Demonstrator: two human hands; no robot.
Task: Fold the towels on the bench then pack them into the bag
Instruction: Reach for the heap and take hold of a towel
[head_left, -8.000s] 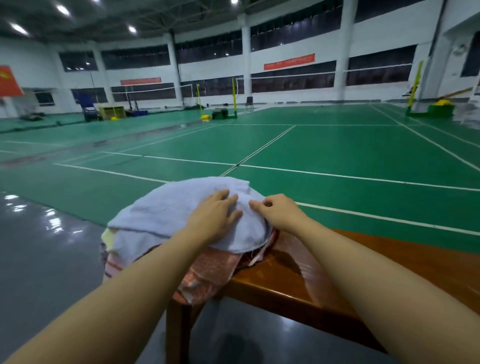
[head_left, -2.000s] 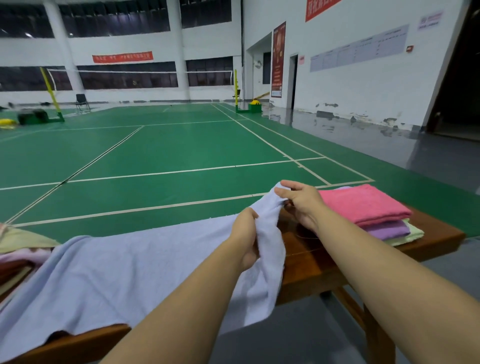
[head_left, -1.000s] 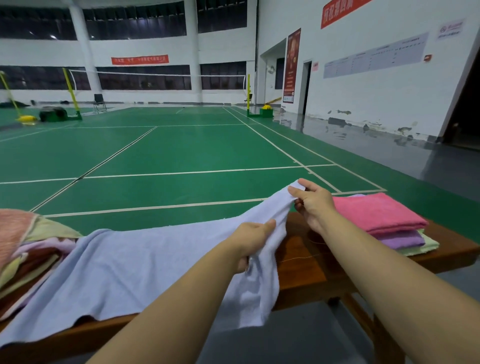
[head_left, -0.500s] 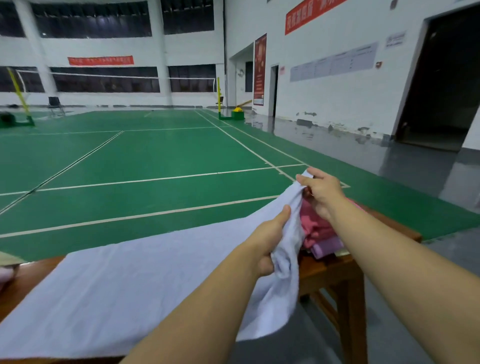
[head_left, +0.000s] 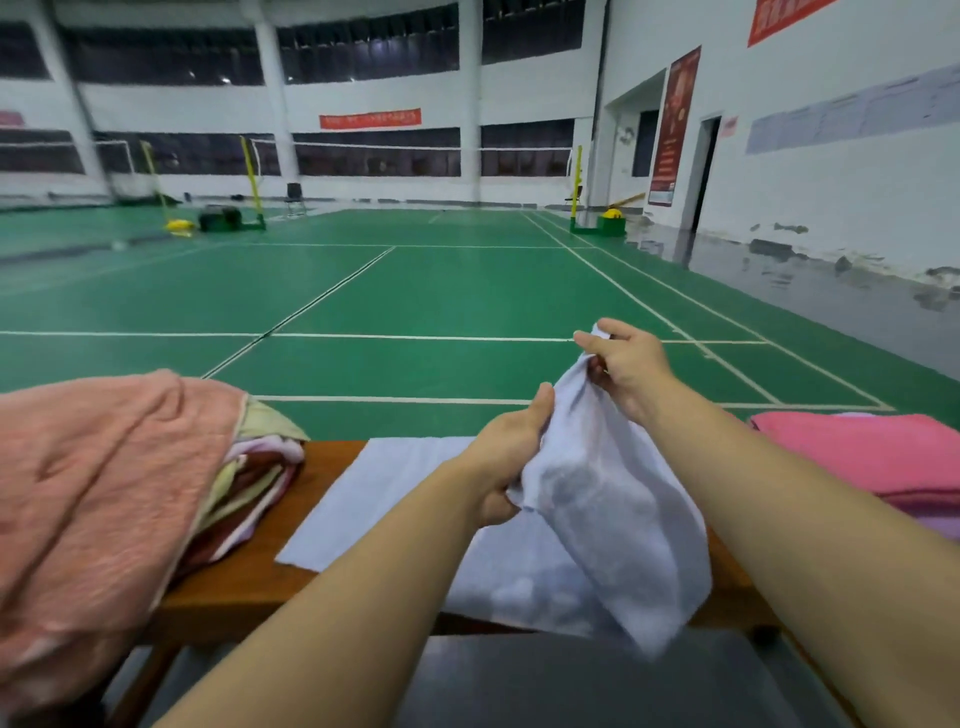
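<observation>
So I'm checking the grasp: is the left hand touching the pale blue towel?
Touching. The head view shows the left hand with its thumb and fingers closed on the pale blue towel.

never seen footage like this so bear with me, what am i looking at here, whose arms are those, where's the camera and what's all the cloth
There is no machine: a person wears a wide-angle camera on the head, looking forward and down, so both arms reach in from the bottom. Only this one view is current. They stand at a wooden bench beside a green badminton court. The left hand and right hand each have a grip on one end of a pale blue towel, lifted above the bench while its other end lies flat. On the left sits a heap of unfolded towels, a salmon one on top. On the right is a folded stack, pink uppermost. No bag is visible.
</observation>
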